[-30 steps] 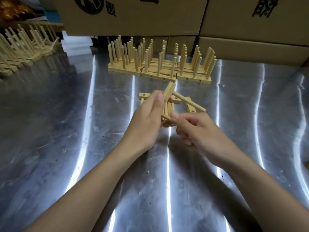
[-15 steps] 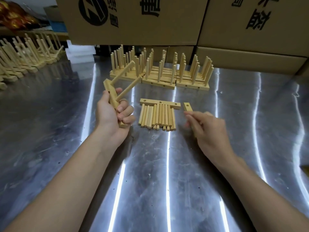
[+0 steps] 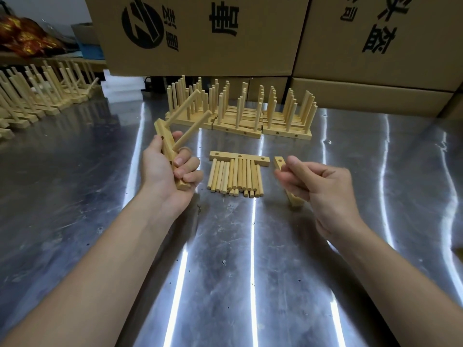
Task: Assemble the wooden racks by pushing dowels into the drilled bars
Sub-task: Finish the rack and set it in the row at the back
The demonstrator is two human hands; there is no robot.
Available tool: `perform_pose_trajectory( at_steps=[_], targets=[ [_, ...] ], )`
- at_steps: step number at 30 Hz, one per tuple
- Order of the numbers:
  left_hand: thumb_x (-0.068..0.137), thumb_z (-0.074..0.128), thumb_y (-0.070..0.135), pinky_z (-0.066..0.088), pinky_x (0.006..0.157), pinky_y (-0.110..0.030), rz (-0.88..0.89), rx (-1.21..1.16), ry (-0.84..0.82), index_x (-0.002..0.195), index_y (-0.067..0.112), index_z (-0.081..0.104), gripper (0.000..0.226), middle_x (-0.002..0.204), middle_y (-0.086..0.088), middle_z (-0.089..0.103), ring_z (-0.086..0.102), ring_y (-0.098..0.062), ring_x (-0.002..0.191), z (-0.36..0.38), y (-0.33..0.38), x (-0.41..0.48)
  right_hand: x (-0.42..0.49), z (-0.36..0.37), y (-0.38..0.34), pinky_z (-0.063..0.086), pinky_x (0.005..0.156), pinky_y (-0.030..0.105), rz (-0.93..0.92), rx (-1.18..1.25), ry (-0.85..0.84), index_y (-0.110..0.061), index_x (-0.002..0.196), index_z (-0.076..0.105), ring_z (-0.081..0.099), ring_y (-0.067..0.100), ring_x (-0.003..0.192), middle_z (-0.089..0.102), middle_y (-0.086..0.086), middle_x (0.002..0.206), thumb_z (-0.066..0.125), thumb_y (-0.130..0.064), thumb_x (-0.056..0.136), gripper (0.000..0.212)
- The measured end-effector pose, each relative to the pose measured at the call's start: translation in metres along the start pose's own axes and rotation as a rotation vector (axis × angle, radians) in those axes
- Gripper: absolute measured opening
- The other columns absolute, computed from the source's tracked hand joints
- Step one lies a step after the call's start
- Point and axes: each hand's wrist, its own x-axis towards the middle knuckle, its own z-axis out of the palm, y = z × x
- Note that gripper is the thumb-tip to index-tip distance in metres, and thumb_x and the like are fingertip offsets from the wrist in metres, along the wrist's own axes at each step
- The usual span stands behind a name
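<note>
While the left hand (image 3: 167,174) curls its fingers round a drilled bar (image 3: 164,141), holding it tilted above the table (image 3: 225,271), two dowels (image 3: 184,106) stick out of that bar's upper part, slanting up and to the right. The right hand (image 3: 323,189), somewhat blurred, seems to pinch a second bar (image 3: 279,162) between thumb and curled fingers, the bar's far end poking out above the thumb and its near end showing below the palm. Between the hands a third bar (image 3: 239,158) lies flat, crosswise, with a bundle of loose dowels (image 3: 235,177) lying side by side just in front of it. Farther back stand finished racks (image 3: 240,116) in a close row, pegs upright, before stacked cardboard boxes (image 3: 200,33). More racks (image 3: 37,96) line the far left.
</note>
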Motion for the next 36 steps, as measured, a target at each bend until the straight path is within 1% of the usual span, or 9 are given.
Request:
perform_pose_trajectory(
  at_steps=[3, 5, 7, 9, 14, 22, 29, 32, 36],
  targets=[
    [0.113, 0.036, 0.043, 0.021, 0.039, -0.019, 0.002, -0.011, -0.001, 0.095, 0.020, 0.060, 0.038, 0.056, 0.006, 0.030, 0.026, -0.006, 0.041, 0.000, 0.001, 0.001, 0.002, -0.005, 0.004, 0.049, 0.114, 0.040, -0.204, -0.486, -0.083, -0.031, 0.120, 0.081, 0.065, 0.006, 0.128, 0.077, -0.014, 0.120, 0.068, -0.040, 0.102, 0.023],
    [0.113, 0.036, 0.043, 0.021, 0.038, -0.019, 0.004, -0.011, -0.006, 0.095, 0.020, 0.060, 0.038, 0.056, 0.006, 0.030, 0.026, -0.006, 0.041, 0.000, 0.002, 0.001, 0.004, -0.005, 0.009, 0.022, 0.130, 0.041, -0.283, -0.863, -0.286, -0.042, 0.157, 0.047, 0.024, -0.002, 0.156, 0.042, -0.032, 0.156, 0.056, -0.039, 0.109, 0.049],
    [0.113, 0.036, 0.042, 0.022, 0.038, -0.019, 0.003, -0.001, -0.015, 0.095, 0.020, 0.060, 0.037, 0.056, 0.006, 0.030, 0.026, -0.006, 0.040, 0.000, 0.001, 0.001, 0.006, -0.005, 0.016, 0.006, 0.133, 0.045, -0.282, -1.116, -0.400, -0.045, 0.166, 0.019, -0.002, 0.003, 0.161, 0.014, -0.031, 0.168, 0.047, -0.048, 0.109, 0.063],
    [0.113, 0.037, 0.041, 0.022, 0.038, -0.019, 0.008, 0.018, -0.027, 0.096, 0.020, 0.060, 0.036, 0.056, 0.006, 0.030, 0.026, -0.006, 0.041, 0.001, -0.001, 0.000, 0.007, -0.005, 0.020, 0.001, 0.133, 0.049, -0.285, -1.247, -0.436, -0.046, 0.165, 0.023, -0.010, 0.008, 0.162, 0.006, -0.023, 0.174, 0.040, -0.060, 0.106, 0.062],
    [0.113, 0.037, 0.042, 0.022, 0.037, -0.019, 0.014, 0.052, -0.028, 0.098, 0.020, 0.060, 0.035, 0.056, 0.006, 0.031, 0.027, -0.006, 0.040, 0.001, -0.004, -0.002, 0.003, -0.008, 0.016, 0.025, 0.127, 0.048, -0.427, -1.152, -0.252, -0.040, 0.127, 0.075, 0.020, 0.011, 0.159, 0.042, -0.013, 0.164, 0.060, -0.067, 0.096, 0.043],
    [0.112, 0.040, 0.042, 0.024, 0.038, -0.019, 0.004, 0.091, -0.003, 0.103, 0.019, 0.059, 0.031, 0.057, 0.005, 0.033, 0.028, -0.007, 0.042, 0.002, -0.009, -0.003, 0.001, -0.002, 0.010, 0.038, 0.112, 0.041, -0.380, -1.245, -0.104, -0.034, 0.090, 0.080, 0.045, 0.012, 0.138, 0.063, -0.012, 0.136, 0.074, -0.068, 0.084, 0.035],
    [0.113, 0.038, 0.043, 0.026, 0.036, -0.019, -0.032, 0.087, 0.004, 0.100, 0.018, 0.059, 0.035, 0.055, 0.005, 0.034, 0.030, -0.006, 0.040, 0.006, -0.015, -0.009, -0.009, 0.002, 0.000, 0.030, 0.085, 0.033, -0.304, -1.355, 0.068, -0.031, 0.086, 0.074, 0.056, 0.017, 0.113, 0.070, -0.013, 0.112, 0.069, -0.038, 0.092, 0.010],
    [0.114, 0.036, 0.043, 0.027, 0.036, -0.017, -0.072, 0.060, -0.014, 0.097, 0.018, 0.059, 0.037, 0.056, 0.005, 0.035, 0.031, -0.006, 0.040, 0.008, -0.021, -0.011, -0.013, -0.002, -0.005, 0.046, 0.070, 0.035, -0.302, -1.064, 0.111, -0.033, 0.093, 0.065, 0.064, 0.012, 0.082, 0.069, -0.014, 0.081, 0.070, -0.034, 0.097, 0.007],
    [0.114, 0.035, 0.044, 0.029, 0.037, -0.017, -0.124, 0.023, -0.077, 0.095, 0.019, 0.057, 0.039, 0.058, 0.006, 0.034, 0.032, -0.006, 0.042, 0.010, -0.027, -0.013, -0.022, 0.004, -0.011, 0.052, 0.070, 0.020, -0.217, -0.464, -0.126, -0.036, 0.111, 0.074, 0.070, 0.007, 0.087, 0.077, -0.014, 0.094, 0.071, -0.017, 0.100, 0.022]
  ],
)
